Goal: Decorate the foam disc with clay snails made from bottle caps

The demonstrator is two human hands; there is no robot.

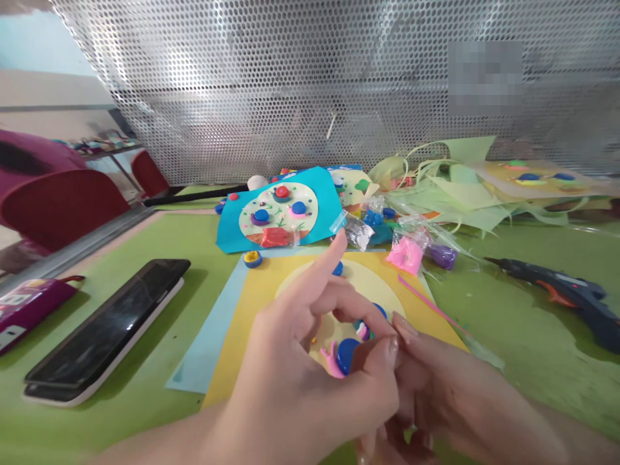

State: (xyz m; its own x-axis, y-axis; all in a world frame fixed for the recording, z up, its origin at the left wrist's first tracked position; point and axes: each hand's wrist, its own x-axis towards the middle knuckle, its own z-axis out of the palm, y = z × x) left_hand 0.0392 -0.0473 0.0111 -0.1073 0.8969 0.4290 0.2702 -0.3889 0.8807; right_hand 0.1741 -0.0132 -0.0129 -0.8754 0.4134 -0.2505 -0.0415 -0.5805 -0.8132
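My left hand (310,374) is held over the yellow sheet (237,342), its thumb and a bent finger pinched together and another finger pointing up. My right hand (455,387) meets it at the fingertips, also pinched. Whatever lies between the fingertips is too small or hidden to make out. Beneath the hands is a cream paper circle (295,279) on the sheet. On it sits a blue bottle cap (347,355) with a pink clay snail body (332,360) beside it. More blue caps show partly behind my fingers. A thin pink clay strip (431,301) lies on the sheet's right side.
A phone (111,329) and a purple packet (33,310) lie left. A glue gun (566,294) is at right. Behind are a finished-looking blue card (227,226), pink clay in a bag (405,254), purple clay (442,256), paper scraps (465,194) and a perforated metal panel (290,84).
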